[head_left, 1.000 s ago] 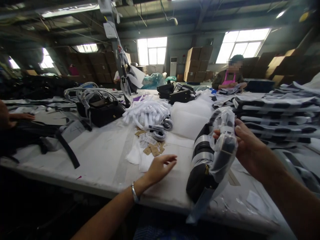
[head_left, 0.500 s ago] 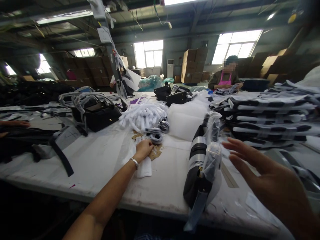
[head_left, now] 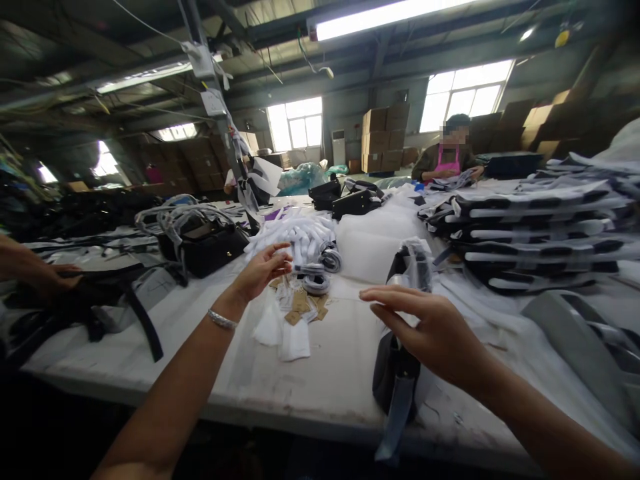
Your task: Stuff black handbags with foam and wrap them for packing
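Black bag [head_left: 390, 377], contents hidden; right hand [head_left: 429, 327] near it, narrowly parted; left hand [head_left: 259, 272] half-curled by tags [head_left: 300, 303], hold unclear

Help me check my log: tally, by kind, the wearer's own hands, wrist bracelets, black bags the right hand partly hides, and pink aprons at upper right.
Left hand and right hand: 2
Bracelet: 1
Black bag: 1
Pink apron: 1
Total: 5
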A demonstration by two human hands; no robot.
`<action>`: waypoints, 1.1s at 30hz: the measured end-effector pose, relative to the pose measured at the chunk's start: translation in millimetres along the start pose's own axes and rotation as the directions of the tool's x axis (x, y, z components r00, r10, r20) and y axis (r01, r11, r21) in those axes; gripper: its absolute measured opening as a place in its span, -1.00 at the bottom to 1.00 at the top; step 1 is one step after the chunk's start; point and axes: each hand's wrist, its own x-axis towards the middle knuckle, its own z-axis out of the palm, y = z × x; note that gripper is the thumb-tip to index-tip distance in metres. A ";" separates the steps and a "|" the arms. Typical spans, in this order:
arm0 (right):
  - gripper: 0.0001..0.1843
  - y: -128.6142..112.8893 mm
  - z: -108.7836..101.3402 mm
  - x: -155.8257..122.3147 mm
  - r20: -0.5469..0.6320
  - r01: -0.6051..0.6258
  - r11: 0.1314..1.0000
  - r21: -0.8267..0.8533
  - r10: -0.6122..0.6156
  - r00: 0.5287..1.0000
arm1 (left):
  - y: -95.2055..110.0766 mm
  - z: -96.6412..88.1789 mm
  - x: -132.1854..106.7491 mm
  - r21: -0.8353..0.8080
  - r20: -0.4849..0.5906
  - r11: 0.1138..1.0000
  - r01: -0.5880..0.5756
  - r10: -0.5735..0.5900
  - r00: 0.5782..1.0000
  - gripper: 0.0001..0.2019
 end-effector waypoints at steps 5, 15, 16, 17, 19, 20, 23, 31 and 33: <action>-0.62 7.0 29.8 50.7 0.093 -0.140 0.952 0.271 0.119 0.988 | 52.5 27.6 -12.7 -0.166 0.117 0.984 -0.058 0.078 0.990 -0.62; -0.56 -8.5 36.1 64.0 0.172 -0.299 0.710 0.638 0.247 0.954 | 83.6 95.5 -45.8 -0.360 0.313 0.933 -0.026 0.146 0.938 -0.68; -0.57 -9.6 29.4 60.9 0.140 -0.301 0.689 0.660 0.281 0.950 | 82.1 98.5 -46.7 -0.345 0.314 0.938 -0.025 0.140 0.939 -0.67; -0.57 -10.6 22.1 58.2 0.100 -0.295 0.676 0.675 0.313 0.945 | 80.4 101.4 -47.4 -0.322 0.316 0.946 -0.029 0.136 0.939 -0.67; -0.60 -12.2 7.4 54.1 0.009 -0.271 0.686 0.675 0.359 0.933 | 77.1 107.2 -48.6 -0.248 0.334 0.968 -0.051 0.134 0.933 -0.64; -0.62 -13.0 0.7 52.8 -0.037 -0.254 0.710 0.657 0.367 0.930 | 76.0 110.5 -49.1 -0.196 0.350 0.978 -0.066 0.132 0.927 -0.62; -0.69 -15.7 -14.0 50.4 -0.135 -0.196 0.799 0.568 0.326 0.936 | 76.3 122.7 -51.4 -0.010 0.419 0.991 -0.133 0.125 0.899 -0.63; -0.60 -17.9 -19.1 28.7 -0.057 -0.149 0.784 0.603 0.228 0.972 | 88.1 149.7 -58.2 0.029 0.447 0.969 -0.245 0.207 0.870 -0.72; -0.48 -14.4 -15.5 17.8 0.037 -0.176 0.726 0.665 0.203 0.978 | 89.9 152.5 -60.2 -0.039 0.434 0.982 -0.182 0.181 0.883 -0.74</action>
